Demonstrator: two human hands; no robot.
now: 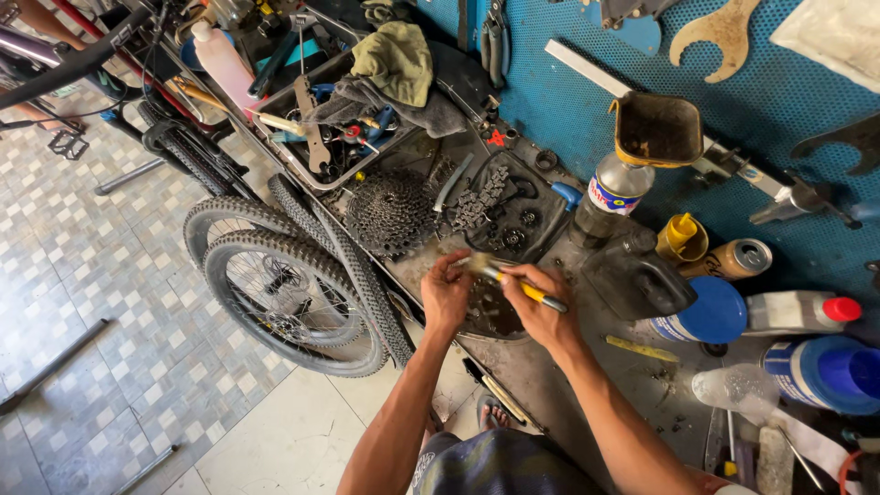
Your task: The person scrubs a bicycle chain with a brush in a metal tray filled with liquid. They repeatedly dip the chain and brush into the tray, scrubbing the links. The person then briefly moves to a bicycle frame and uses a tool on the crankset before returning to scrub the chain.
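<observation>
My right hand (543, 312) grips a brush with a yellow and grey handle (532, 292), its bristle end pointing left toward my left hand (446, 293). That left hand pinches a small dark part against the bristles; the part itself is too hidden to name. Both hands hover over a black tray (490, 316) of dirty parts on the grimy workbench (559, 367). A bicycle cassette (392, 213) and a coiled chain (477, 203) lie just beyond the hands.
Two bicycle wheels (293, 293) lean against the bench's left side. A black jug (637, 280), bottles, cans and a blue lid (720, 310) crowd the right. A bin of tools and rags (367, 101) sits at the back. Wrenches hang on a blue pegboard (779, 101).
</observation>
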